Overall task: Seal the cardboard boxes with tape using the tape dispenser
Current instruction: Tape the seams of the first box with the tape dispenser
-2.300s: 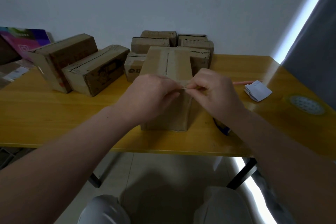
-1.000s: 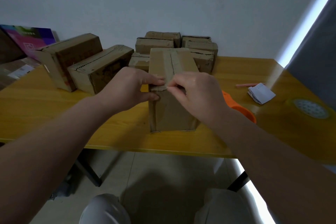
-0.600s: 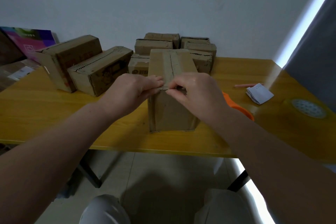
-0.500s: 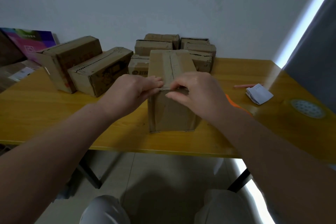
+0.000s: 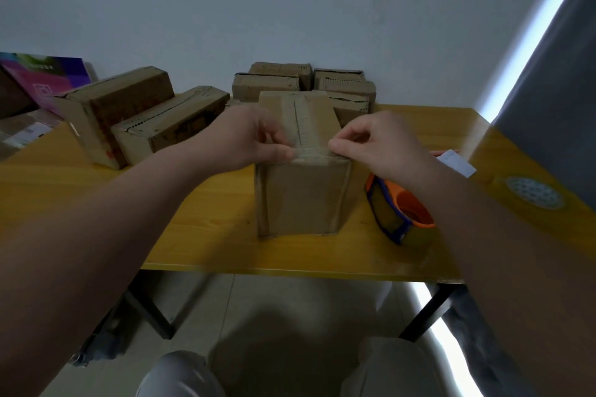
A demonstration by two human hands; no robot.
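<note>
A brown cardboard box stands in front of me on the yellow table, its top seam covered by a strip of clear tape. My left hand and my right hand press with thumbs and fingertips on the tape at the box's near top edge, one on each side of the seam. The orange and blue tape dispenser lies on the table just right of the box, below my right wrist; neither hand touches it.
Two long cardboard boxes lie at the left, and several smaller boxes are stacked against the wall behind. A folded white paper and a round grille sit at the right. A colourful carton leans at far left.
My hands have slid apart along the box's near top edge, the left going left and the right going right. The dispenser beside the box is now fully in sight.
</note>
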